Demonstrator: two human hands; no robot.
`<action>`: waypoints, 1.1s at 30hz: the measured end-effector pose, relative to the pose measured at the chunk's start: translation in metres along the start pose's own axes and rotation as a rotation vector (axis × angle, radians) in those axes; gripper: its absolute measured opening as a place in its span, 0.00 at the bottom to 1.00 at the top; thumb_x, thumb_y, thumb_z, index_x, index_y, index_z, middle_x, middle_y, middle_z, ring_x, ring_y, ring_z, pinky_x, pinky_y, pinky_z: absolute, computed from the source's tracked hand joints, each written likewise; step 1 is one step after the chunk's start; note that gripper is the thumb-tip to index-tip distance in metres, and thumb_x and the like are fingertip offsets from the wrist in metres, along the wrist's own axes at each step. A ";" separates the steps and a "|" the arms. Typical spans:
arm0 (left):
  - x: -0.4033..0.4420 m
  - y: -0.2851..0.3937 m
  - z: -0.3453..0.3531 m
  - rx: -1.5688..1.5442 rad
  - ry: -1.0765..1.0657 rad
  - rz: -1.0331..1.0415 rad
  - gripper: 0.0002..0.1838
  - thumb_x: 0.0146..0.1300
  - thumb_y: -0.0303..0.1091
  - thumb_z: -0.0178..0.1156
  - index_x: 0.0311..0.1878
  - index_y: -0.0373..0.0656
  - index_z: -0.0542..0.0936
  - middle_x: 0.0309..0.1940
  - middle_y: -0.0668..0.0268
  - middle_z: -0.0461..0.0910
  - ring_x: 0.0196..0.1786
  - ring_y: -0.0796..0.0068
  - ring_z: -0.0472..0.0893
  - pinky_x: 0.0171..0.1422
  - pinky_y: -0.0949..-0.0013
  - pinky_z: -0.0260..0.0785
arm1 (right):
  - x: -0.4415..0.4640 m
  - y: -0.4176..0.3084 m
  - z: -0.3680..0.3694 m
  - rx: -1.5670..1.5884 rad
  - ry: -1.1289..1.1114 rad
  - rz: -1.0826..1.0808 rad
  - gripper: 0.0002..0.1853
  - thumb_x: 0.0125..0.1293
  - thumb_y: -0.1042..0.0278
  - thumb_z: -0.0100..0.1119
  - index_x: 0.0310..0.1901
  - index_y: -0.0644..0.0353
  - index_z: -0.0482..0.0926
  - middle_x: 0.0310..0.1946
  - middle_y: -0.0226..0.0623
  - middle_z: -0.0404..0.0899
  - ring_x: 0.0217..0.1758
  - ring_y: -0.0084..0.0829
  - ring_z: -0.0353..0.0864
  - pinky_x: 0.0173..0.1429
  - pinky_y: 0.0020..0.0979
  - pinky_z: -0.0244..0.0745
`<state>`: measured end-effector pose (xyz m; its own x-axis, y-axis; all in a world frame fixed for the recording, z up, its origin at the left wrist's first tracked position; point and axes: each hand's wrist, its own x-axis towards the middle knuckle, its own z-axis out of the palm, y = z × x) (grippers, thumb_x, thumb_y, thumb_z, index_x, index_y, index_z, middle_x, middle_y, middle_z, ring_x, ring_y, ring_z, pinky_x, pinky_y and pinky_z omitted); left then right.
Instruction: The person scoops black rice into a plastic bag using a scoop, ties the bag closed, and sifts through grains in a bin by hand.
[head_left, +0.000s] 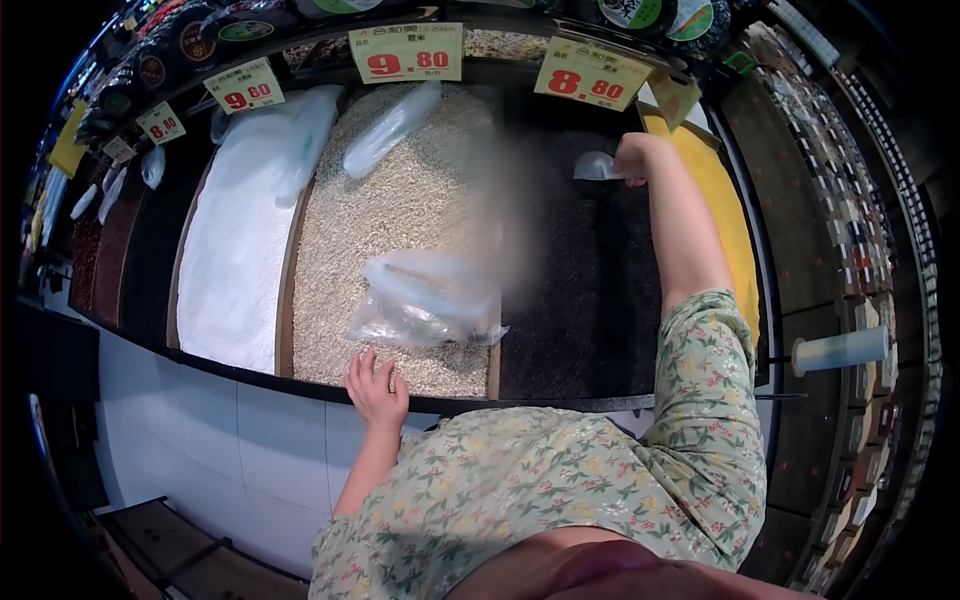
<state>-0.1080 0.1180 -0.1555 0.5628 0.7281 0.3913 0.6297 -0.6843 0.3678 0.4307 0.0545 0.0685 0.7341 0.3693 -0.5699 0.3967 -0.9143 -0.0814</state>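
Far out over the bin of black grain (590, 270), my right hand (633, 158) is closed on a clear plastic scoop (595, 167). The scoop's bowl points left, near the back of the bin. My left hand (376, 388) is at the front edge of the neighbouring bin of pale grain (335, 250). Its fingers are apart with nothing in them. Just beyond those fingers a crumpled clear plastic bag (425, 300) lies on the pale grain. What the bag holds, if anything, I cannot make out.
Another plastic bag (393, 130) lies farther back on the pale grain. To the left is a bin of white grain or powder (235, 240); yellow grain (738, 230) is at the right. Price signs (407, 53) stand along the back. A pale cylinder (840, 350) sticks out at right.
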 end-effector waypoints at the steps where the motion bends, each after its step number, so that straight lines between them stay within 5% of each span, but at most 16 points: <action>1: 0.000 0.000 0.000 0.001 0.002 0.005 0.14 0.50 0.35 0.59 0.42 0.49 0.80 0.59 0.61 0.71 0.65 0.49 0.64 0.68 0.45 0.49 | 0.001 0.004 0.006 0.001 0.002 -0.001 0.11 0.59 0.67 0.58 0.38 0.65 0.83 0.28 0.38 0.83 0.28 0.31 0.81 0.35 0.32 0.78; 13: -0.002 -0.002 0.003 0.030 -0.004 0.028 0.15 0.50 0.37 0.59 0.42 0.49 0.81 0.58 0.60 0.71 0.66 0.50 0.64 0.68 0.46 0.50 | -0.146 0.086 0.062 0.267 0.278 -0.153 0.21 0.59 0.71 0.59 0.56 0.59 0.77 0.34 0.43 0.82 0.25 0.29 0.80 0.32 0.30 0.78; 17: 0.001 -0.002 0.005 0.053 -0.020 0.025 0.14 0.50 0.37 0.59 0.42 0.49 0.81 0.58 0.60 0.72 0.65 0.50 0.64 0.68 0.47 0.51 | -0.187 0.121 0.111 0.285 0.372 -0.276 0.22 0.59 0.69 0.61 0.57 0.58 0.76 0.36 0.48 0.82 0.35 0.41 0.83 0.44 0.36 0.76; 19: 0.001 -0.001 0.004 0.059 -0.018 0.037 0.14 0.51 0.36 0.59 0.43 0.49 0.81 0.59 0.60 0.71 0.66 0.50 0.63 0.68 0.48 0.51 | -0.200 0.129 0.140 0.205 0.494 -0.430 0.24 0.58 0.71 0.62 0.58 0.59 0.74 0.35 0.49 0.83 0.28 0.33 0.81 0.38 0.34 0.76; 21: 0.002 0.000 0.002 0.065 -0.024 0.052 0.14 0.52 0.35 0.59 0.43 0.49 0.81 0.59 0.60 0.70 0.66 0.51 0.63 0.68 0.49 0.52 | -0.213 0.123 0.159 0.259 0.418 -0.322 0.23 0.56 0.66 0.62 0.55 0.55 0.76 0.36 0.52 0.81 0.42 0.49 0.80 0.49 0.42 0.74; 26: 0.000 -0.002 0.004 0.079 -0.004 0.052 0.14 0.52 0.35 0.60 0.44 0.48 0.81 0.61 0.59 0.68 0.66 0.49 0.62 0.68 0.49 0.52 | -0.177 0.104 0.191 0.180 0.462 -0.233 0.19 0.60 0.66 0.58 0.54 0.55 0.77 0.37 0.50 0.81 0.44 0.48 0.80 0.50 0.44 0.74; 33: -0.001 -0.004 0.006 0.069 0.000 0.068 0.15 0.51 0.35 0.59 0.44 0.48 0.80 0.61 0.56 0.68 0.66 0.46 0.62 0.68 0.46 0.51 | -0.103 0.070 0.164 -0.037 0.234 -0.105 0.14 0.58 0.73 0.54 0.46 0.60 0.81 0.44 0.46 0.81 0.47 0.44 0.81 0.51 0.40 0.78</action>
<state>-0.1076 0.1196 -0.1628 0.6051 0.6804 0.4133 0.6255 -0.7275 0.2818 0.2927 -0.0748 -0.0123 0.7938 0.4940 -0.3548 0.4942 -0.8639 -0.0972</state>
